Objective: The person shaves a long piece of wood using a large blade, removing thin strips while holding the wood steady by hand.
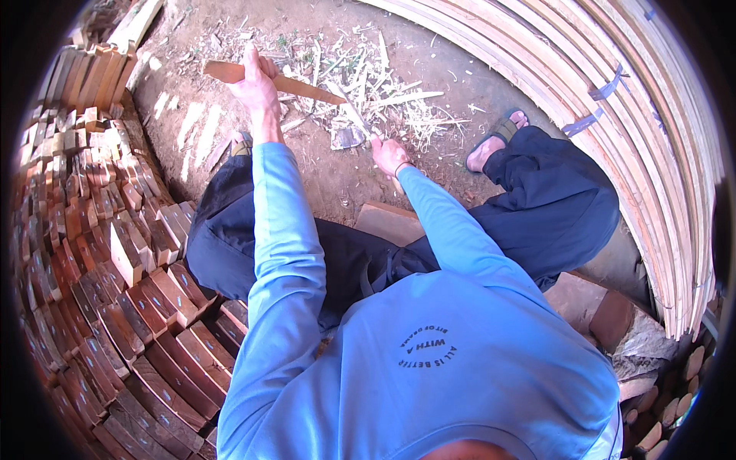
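Left hand (255, 86) grips wooden stick (291, 84); right hand (389, 156) seemingly clenches a blade (349, 136).

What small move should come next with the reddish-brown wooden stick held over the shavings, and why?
Probably draw the blade tool in the right hand along the reddish-brown wooden stick: the left hand grips it mid-length, its pointed end aimed at the pale wood shavings.

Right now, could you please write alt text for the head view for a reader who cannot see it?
A seated person in a blue top holds a reddish wood stick in the left hand and a bladed tool in the right hand, above wood shavings on dirt. Stacked wood blocks lie left, bundled slats right.
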`<act>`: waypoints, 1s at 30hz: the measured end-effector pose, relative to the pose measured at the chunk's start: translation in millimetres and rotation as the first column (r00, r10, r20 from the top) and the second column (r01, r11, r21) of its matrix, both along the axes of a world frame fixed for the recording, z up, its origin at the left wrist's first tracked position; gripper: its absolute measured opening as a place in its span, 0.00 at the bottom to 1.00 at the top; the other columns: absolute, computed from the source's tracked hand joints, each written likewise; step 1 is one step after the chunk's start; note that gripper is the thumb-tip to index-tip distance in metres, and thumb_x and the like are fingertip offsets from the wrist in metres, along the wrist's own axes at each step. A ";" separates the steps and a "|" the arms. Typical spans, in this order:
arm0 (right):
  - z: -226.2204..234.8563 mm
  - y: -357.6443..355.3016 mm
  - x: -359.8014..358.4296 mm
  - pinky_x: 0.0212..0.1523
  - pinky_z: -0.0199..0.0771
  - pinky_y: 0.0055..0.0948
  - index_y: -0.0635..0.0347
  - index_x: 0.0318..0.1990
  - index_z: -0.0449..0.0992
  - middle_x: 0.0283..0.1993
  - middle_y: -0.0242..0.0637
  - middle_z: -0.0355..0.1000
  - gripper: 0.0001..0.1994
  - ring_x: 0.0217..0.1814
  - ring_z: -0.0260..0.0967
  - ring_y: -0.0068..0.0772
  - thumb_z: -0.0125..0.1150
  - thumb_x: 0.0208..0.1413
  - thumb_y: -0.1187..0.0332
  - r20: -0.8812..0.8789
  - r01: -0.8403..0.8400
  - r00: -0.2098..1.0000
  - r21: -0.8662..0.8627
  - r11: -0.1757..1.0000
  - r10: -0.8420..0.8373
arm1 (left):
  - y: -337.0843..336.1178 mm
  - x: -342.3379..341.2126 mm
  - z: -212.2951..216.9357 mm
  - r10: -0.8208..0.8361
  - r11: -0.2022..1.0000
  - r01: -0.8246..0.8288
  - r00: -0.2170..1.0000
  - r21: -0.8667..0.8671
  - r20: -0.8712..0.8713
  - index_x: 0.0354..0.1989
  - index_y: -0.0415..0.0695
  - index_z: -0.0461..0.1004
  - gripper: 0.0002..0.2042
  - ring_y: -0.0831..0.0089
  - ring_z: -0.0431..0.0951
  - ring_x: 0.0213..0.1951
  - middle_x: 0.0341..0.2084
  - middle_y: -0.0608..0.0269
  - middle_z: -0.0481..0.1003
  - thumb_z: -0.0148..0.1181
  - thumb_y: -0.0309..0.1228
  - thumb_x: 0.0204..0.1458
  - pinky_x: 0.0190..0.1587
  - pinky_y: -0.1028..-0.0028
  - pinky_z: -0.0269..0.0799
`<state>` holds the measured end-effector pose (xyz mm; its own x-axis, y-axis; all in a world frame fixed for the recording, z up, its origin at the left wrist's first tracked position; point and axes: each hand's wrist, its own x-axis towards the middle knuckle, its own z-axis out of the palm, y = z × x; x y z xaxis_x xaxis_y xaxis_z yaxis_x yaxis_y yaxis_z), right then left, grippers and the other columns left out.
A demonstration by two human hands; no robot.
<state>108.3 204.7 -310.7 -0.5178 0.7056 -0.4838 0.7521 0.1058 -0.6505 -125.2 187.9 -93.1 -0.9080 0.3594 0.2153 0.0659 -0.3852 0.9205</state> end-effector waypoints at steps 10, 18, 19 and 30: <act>39.8 6.5 11.3 0.25 0.79 0.41 0.74 0.25 0.76 0.16 0.48 0.71 0.36 0.16 0.73 0.43 0.37 0.66 0.45 -0.040 0.071 0.995 -0.309 0.949 -0.088 | -20.7 -15.8 -13.0 -0.012 0.999 0.011 1.000 0.053 0.022 0.17 0.46 0.58 0.19 0.80 0.54 0.13 0.09 0.71 0.56 0.55 0.27 0.62 0.18 0.74 0.51; 67.0 26.7 -4.9 0.20 0.75 0.39 0.70 0.23 0.74 0.14 0.41 0.68 0.35 0.14 0.70 0.38 0.39 0.65 0.43 -0.068 0.142 0.980 -0.406 0.903 -0.185 | -25.8 -7.4 -31.8 0.031 0.999 -0.032 0.999 0.025 0.044 0.16 0.50 0.54 0.22 0.80 0.48 0.14 0.10 0.73 0.51 0.53 0.29 0.63 0.21 0.73 0.50; 55.6 24.7 -5.6 0.21 0.76 0.39 0.70 0.23 0.75 0.14 0.43 0.69 0.36 0.14 0.72 0.38 0.37 0.66 0.43 -0.095 0.139 0.977 -0.393 0.909 -0.191 | -24.2 -9.4 -31.1 0.010 1.000 -0.010 0.999 0.009 0.042 0.16 0.51 0.51 0.23 0.79 0.47 0.14 0.10 0.73 0.50 0.52 0.30 0.63 0.22 0.73 0.50; 49.3 7.8 -6.9 0.51 0.77 0.47 0.73 0.40 0.79 0.35 0.60 0.78 0.34 0.41 0.79 0.55 0.39 0.65 0.43 0.059 -0.154 0.985 -0.114 0.981 0.162 | -23.0 -7.3 -39.0 -0.037 0.999 0.035 0.998 0.040 0.052 0.19 0.46 0.60 0.18 0.80 0.53 0.14 0.10 0.71 0.55 0.53 0.29 0.64 0.20 0.73 0.51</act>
<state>101.4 212.5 -261.3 -0.5819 0.5592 -0.5906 0.7743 0.1586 -0.6127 -132.5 164.9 -132.1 -0.9049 0.3846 0.1821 0.0032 -0.4218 0.9067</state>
